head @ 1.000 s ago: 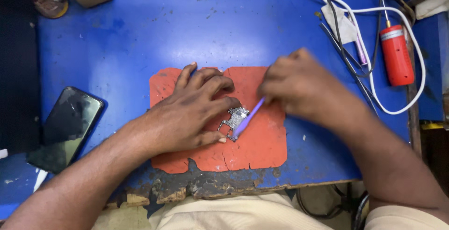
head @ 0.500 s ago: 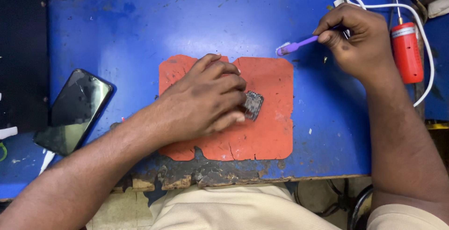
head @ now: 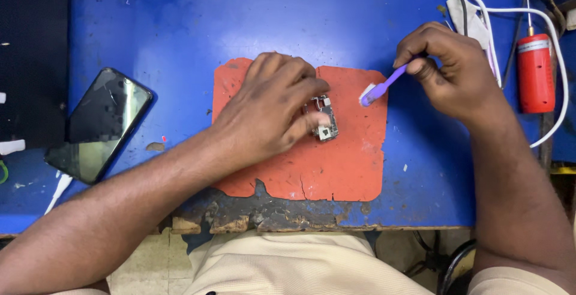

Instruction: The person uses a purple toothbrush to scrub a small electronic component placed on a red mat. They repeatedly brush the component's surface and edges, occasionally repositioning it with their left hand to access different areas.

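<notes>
Left hand (head: 273,112): fingers pressed together, pinning small circuit board (head: 322,120) on worn orange mat (head: 336,169)
Right hand (head: 447,70): pinching purple brush (head: 378,90) over mat's right edge
Table (head: 240,19): scuffed blue, chipped front edge

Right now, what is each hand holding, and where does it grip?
The right hand pinches a purple brush by its handle end. The left hand pins a small circuit board to the orange mat with its fingertips.
</notes>
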